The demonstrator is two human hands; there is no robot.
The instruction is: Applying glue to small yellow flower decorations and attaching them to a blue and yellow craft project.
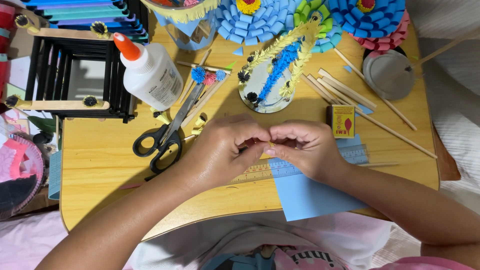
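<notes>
My left hand and my right hand meet fingertip to fingertip over the middle of a small wooden table. Between the fingertips they pinch a tiny yellow paper piece, mostly hidden by the fingers. Under the hands lie a clear ruler and a blue paper sheet. Black-handled scissors rest just left of my left hand. A yellow matchbox sits right behind my right hand.
A white glue bottle with an orange cap lies at the back left beside a black rack. A jar with yellow and blue fringed paper, blue paper flowers, wooden sticks and a round grey lid fill the back.
</notes>
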